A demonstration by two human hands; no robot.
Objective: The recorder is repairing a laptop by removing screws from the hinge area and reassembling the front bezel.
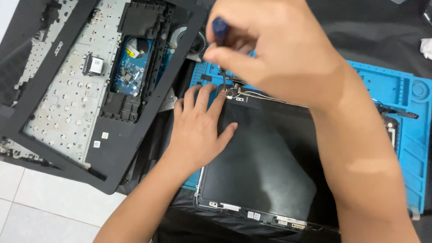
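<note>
From the head view, a blue-handled screwdriver (219, 33) is gripped in the right hand (274, 49), its tip set at the hinge bracket (234, 91) just beyond the left hand's (200, 128) fingertips. That hand is spread flat on the laptop screen panel (265, 171), judged thin, flexible and fragile; it is best held by its edges.

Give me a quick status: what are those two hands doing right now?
Right hand grips a blue-handled screwdriver, tip at the hinge. Left hand flat on the dark screen panel. Nothing blocking.

Matt black panel (265, 166), rubbery blue mat (405, 112), screwdriver's (220, 31) glossy plastic handle.
</note>
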